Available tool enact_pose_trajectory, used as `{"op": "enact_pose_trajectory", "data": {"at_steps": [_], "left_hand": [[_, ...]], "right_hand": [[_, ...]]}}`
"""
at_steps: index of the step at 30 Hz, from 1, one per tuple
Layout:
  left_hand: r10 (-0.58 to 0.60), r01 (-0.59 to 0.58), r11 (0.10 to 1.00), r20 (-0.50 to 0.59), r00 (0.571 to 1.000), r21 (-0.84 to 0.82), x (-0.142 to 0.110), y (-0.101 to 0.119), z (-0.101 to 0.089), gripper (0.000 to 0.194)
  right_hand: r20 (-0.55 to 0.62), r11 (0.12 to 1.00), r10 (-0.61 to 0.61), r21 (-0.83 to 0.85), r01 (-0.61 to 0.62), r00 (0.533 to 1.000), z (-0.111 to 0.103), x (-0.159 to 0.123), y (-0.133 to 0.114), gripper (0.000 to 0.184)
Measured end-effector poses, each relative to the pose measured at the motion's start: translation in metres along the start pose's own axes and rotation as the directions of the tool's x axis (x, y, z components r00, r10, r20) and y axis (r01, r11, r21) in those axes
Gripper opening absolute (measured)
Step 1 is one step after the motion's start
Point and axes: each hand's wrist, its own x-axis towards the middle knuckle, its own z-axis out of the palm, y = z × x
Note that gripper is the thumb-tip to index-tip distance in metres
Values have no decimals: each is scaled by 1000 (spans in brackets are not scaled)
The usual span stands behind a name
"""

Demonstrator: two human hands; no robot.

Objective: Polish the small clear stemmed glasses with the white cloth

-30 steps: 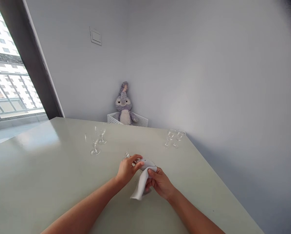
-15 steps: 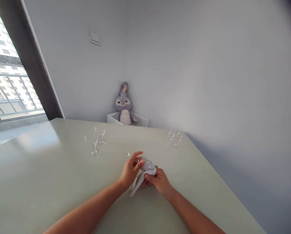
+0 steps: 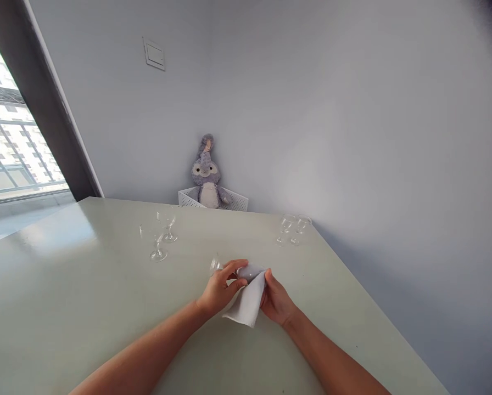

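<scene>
My left hand [image 3: 220,288] is closed around the stem of a clear stemmed glass [image 3: 216,265], held sideways just above the pale table [image 3: 65,307]. Its foot sticks out to the left of my fingers. My right hand [image 3: 275,300] grips a white cloth [image 3: 248,303] that wraps the glass's bowl and hangs down between both hands. The bowl is mostly hidden by the cloth.
Two clear glasses [image 3: 160,237] stand at the left middle of the table, two more glasses [image 3: 294,228] near its far right edge. A plush rabbit [image 3: 206,175] sits in a white perforated basket [image 3: 238,202] behind the table by the wall. A window [image 3: 11,153] is at left.
The cloth has shifted from bunched under the glass to spread flat and hanging in front of my right hand. My left fingers have closed again on the stem.
</scene>
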Motion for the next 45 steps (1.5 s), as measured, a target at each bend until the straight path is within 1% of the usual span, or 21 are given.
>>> {"op": "enact_pose_trajectory", "data": {"at_steps": [2,4,6,8,10,11,12,14,16,17,20,22,24,27,30,33,36,38,40,42,45], "left_hand": [[-73,75,995,-44,996,60,1,-1,0,35],[-123,125,992,-72,990,20,2,-1,1,37],[-166,161,984,-68,984,-80,3,-1,3,38],[-222,216,966,-26,975,-139,4,0,4,40],[-235,234,971,-12,972,-39,4,1,1,40],[-199,201,976,-39,979,80,4,2,-2,39],[-123,138,963,-77,989,230,5,2,-6,36],[111,-42,845,-97,989,534,7,4,-15,31],[300,-219,672,11,954,708,10,3,-24,29],[341,-289,605,86,936,742,12,2,-27,29],[300,-381,511,255,919,771,15,-5,-31,23],[230,-368,502,289,929,783,15,-11,-30,24],[187,-332,515,275,943,790,14,-15,-29,28],[143,-274,540,234,962,796,14,-19,-29,31],[79,-195,532,181,980,824,15,-22,-31,31],[20,-104,495,109,994,863,17,-23,-35,30],[-4,-45,472,54,999,880,19,-24,-37,31],[-11,-20,468,29,1000,884,19,-25,-37,30],[-13,-12,463,20,1000,886,20,-26,-36,29],[-9,-13,461,19,1000,887,20,-27,-35,26],[24,-79,458,77,997,886,20,-27,-33,23]], "right_hand": [[-19,992,-60,-111,58,998,2,-1,2,46],[6,946,-135,-297,130,991,5,-2,3,40],[74,825,-219,-518,225,973,7,-4,2,32],[139,638,-311,-703,314,940,6,-5,0,24],[137,491,-391,-805,332,910,3,-3,-3,20],[105,466,-416,-829,311,903,0,-2,-4,20],[59,473,-428,-836,279,902,-3,-1,-6,22],[-46,557,-407,-804,208,912,-9,2,-10,25],[-92,659,-329,-736,159,940,-12,3,-14,28],[-88,697,-284,-703,143,955,-12,3,-16,29],[-10,742,-179,-658,128,984,-10,0,-21,31],[37,752,-138,-647,129,990,-10,-2,-25,29],[62,766,-112,-630,125,992,-12,-3,-28,28],[36,770,-121,-627,116,992,-21,0,-32,30],[-65,767,-198,-631,114,978,-31,5,-33,33],[-177,738,-327,-661,134,928,-37,8,-32,31],[-170,594,-488,-783,184,856,-35,6,-33,27],[-92,427,-610,-875,228,787,-30,2,-35,28],[55,216,-689,-937,276,723,-23,-2,-37,36],[261,-7,-651,-941,338,713,-16,-6,-36,47],[492,-240,-427,-871,429,759,-5,-6,-28,54]]}}
